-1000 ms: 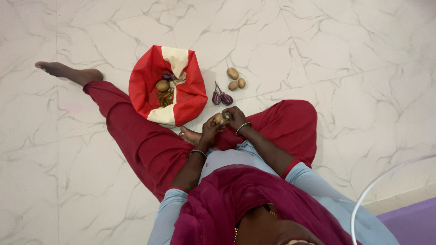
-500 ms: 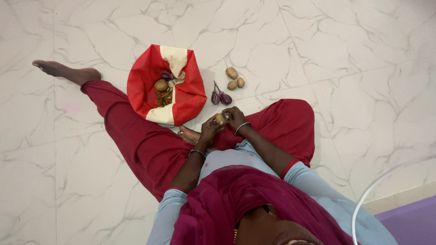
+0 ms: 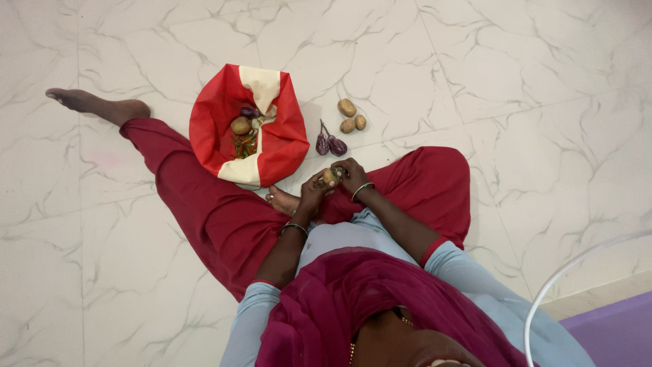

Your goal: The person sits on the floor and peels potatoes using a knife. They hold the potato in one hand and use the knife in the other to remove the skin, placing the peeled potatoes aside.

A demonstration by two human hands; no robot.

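Note:
I sit on the floor with both hands together in front of me. My left hand [image 3: 311, 194] and my right hand [image 3: 352, 175] both grip a small brown potato [image 3: 329, 177] between them, just above my lap. Two small purple aubergines [image 3: 329, 145] lie on the floor right beyond my hands. Three more potatoes [image 3: 351, 117] rest a little farther away. A red and cream cloth bag [image 3: 221, 119] stands open to the left, with a potato, an aubergine and green chillies inside.
White marbled floor tiles [image 3: 516, 75] spread all around. My left leg in dark red trousers [image 3: 197, 197] stretches out to the left past the bag, foot bare. A purple mat [image 3: 611, 333] and a white tube [image 3: 564, 275] lie at the lower right.
The view has shifted slightly; my hands stay together on the potato with only small movement of the fingers.

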